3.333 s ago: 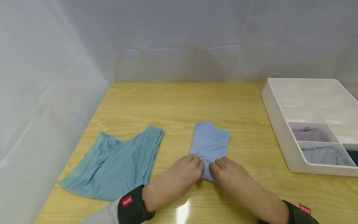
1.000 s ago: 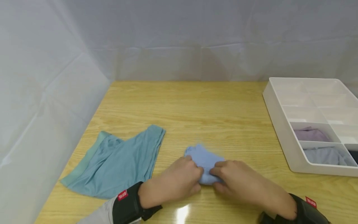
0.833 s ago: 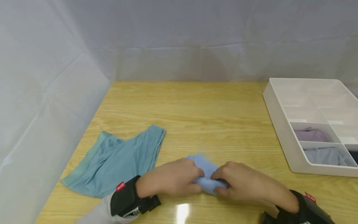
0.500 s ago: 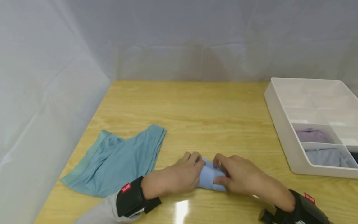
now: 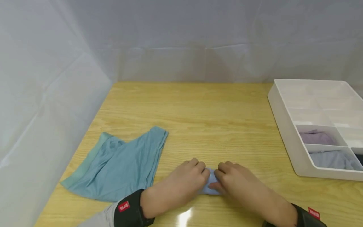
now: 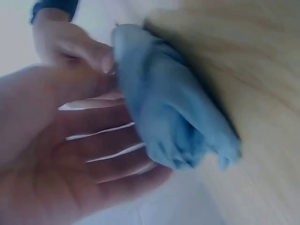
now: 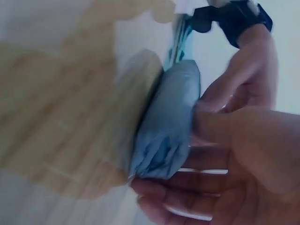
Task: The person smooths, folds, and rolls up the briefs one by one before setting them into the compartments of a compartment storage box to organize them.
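Observation:
A light-blue garment (image 5: 210, 183), rolled into a short thick bundle, lies on the table in front of me. My left hand (image 5: 185, 181) holds its left end, fingers over the far side; in the left wrist view the loose folds of the roll (image 6: 173, 103) show beside the palm. My right hand (image 5: 238, 186) grips the right end, the thumb on the near side and the fingers bent over the back. In the right wrist view the open end of the rolled garment (image 7: 164, 126) shows layered folds. Both hands hide much of the bundle in the head view.
Teal boxer briefs (image 5: 122, 167) lie spread to the left on the wooden table (image 5: 193, 110). At the right stands a white divided box (image 5: 280, 132) with a purple folded cloth (image 5: 317, 137), a grey one (image 5: 333, 159) and a dark one (image 5: 360, 157) in its near compartments.
The blue garment has gone from a flat folded strip to a compact roll, drawn nearer to me. Both hands have stayed on it; the teal boxer briefs and the box have not moved.

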